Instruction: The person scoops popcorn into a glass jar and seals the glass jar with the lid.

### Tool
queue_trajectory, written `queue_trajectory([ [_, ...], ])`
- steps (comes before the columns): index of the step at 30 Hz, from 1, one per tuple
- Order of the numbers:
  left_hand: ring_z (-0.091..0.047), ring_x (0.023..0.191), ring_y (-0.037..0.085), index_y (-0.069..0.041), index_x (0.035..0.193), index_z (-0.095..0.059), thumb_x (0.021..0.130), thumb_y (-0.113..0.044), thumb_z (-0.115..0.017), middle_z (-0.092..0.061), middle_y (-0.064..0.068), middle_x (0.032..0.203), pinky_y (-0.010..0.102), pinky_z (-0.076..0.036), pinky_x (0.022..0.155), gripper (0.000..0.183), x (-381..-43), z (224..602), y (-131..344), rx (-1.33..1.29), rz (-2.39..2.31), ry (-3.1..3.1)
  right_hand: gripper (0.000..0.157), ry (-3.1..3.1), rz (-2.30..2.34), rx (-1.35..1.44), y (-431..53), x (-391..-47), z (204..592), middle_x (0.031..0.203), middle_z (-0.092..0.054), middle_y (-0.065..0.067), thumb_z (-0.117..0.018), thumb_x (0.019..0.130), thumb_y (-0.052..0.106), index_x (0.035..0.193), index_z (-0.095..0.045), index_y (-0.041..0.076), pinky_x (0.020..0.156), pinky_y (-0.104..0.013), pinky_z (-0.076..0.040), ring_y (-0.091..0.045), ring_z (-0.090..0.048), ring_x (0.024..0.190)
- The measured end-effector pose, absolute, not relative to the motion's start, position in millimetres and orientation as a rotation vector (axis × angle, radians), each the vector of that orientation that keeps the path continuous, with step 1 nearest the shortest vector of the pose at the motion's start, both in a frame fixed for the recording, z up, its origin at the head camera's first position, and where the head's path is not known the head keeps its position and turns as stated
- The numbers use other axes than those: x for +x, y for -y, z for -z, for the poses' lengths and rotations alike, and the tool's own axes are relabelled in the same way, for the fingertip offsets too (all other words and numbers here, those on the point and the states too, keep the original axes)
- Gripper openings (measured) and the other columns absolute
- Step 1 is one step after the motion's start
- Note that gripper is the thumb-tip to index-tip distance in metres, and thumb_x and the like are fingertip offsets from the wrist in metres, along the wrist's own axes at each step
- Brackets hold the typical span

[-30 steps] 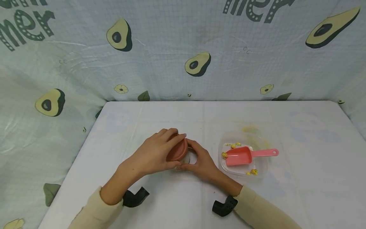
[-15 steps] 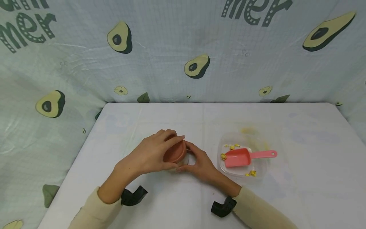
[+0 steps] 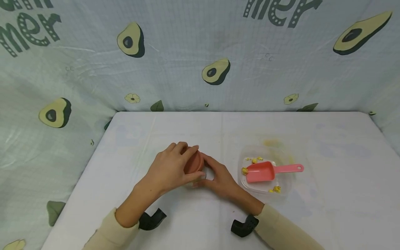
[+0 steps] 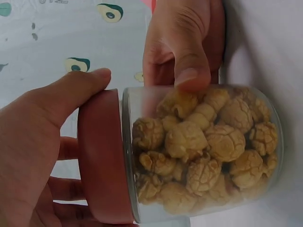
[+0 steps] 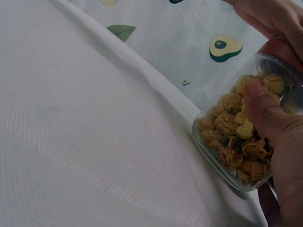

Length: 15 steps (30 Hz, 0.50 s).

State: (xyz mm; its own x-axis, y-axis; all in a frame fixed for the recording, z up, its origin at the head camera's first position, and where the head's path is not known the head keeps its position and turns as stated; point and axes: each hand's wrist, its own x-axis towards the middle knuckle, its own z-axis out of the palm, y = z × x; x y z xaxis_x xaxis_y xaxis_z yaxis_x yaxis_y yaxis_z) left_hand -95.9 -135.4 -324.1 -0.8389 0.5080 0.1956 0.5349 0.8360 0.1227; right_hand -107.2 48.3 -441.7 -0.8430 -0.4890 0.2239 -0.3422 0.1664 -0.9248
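A clear jar (image 4: 165,215) filled with caramel-coloured popcorn (image 4: 227,142) stands on the white table, topped by a reddish-brown lid (image 3: 195,162). My left hand (image 3: 170,168) grips that lid from above, its thumb on the near side and fingers round the far side. Lower down, my right hand (image 3: 221,177) holds the glass body from the right, its thumb (image 5: 265,109) pressed along the glass. In the left wrist view the lid sits at the jar's mouth, with a thin pale line between lid and glass rim.
Right of the jar is a transparent plastic container (image 3: 244,185) with a pink scoop (image 3: 260,172) lying in it, its handle over the right edge. A few yellow popcorn pieces (image 3: 276,189) lie around the scoop. An avocado-print sheet (image 3: 175,45) hangs behind the table.
My left hand has turned on the lid, its thumb shifting right and its wrist swinging right and nearer. The right hand keeps its hold on the jar in place.
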Motion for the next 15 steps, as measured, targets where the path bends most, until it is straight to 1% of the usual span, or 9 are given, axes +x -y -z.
queue_trajectory([
  [3,-0.058,0.094,0.029,-0.014,0.125,-0.063,0.076,-0.057,-0.073,-0.059,0.012,0.111,0.039,-0.056,0.063,0.066,-96.2,322.8,134.9,-0.86,0.261,2.825,0.083,-2.295,1.78,-0.829,-49.4,-107.8,441.6,0.139,-0.049,0.009,-0.082,0.076,0.029,0.146,-0.038,0.024,0.104,-0.034,-0.04,-0.009,-0.047,0.125],
  [8,-0.059,0.09,0.029,-0.017,0.121,-0.066,0.074,-0.054,-0.076,-0.06,0.013,0.109,0.038,-0.055,0.062,0.06,-96.6,320.3,135.4,-0.91,0.289,2.81,0.085,-2.28,1.778,-0.838,-49.8,-107.9,442.4,0.14,-0.048,0.006,-0.083,0.076,0.029,0.147,-0.037,0.022,0.106,-0.036,-0.038,-0.011,-0.045,0.127],
  [12,-0.059,0.091,0.029,-0.022,0.119,-0.067,0.076,-0.051,-0.076,-0.06,0.013,0.11,0.038,-0.055,0.063,0.053,-98.4,317.1,137.0,-0.958,0.303,2.826,0.088,-2.274,1.776,-0.846,-49.7,-109.1,443.5,0.142,-0.046,0.008,-0.083,0.075,0.025,0.148,-0.035,0.024,0.106,-0.035,-0.037,-0.01,-0.044,0.128],
  [15,-0.059,0.091,0.029,-0.024,0.119,-0.067,0.076,-0.05,-0.077,-0.059,0.012,0.112,0.037,-0.055,0.064,0.051,-99.0,314.7,139.1,-1.003,0.297,2.846,0.087,-2.264,1.783,-0.837,-49.1,-108.7,443.5,0.142,-0.046,0.011,-0.083,0.075,0.021,0.148,-0.035,0.028,0.105,-0.034,-0.038,-0.008,-0.046,0.125],
])
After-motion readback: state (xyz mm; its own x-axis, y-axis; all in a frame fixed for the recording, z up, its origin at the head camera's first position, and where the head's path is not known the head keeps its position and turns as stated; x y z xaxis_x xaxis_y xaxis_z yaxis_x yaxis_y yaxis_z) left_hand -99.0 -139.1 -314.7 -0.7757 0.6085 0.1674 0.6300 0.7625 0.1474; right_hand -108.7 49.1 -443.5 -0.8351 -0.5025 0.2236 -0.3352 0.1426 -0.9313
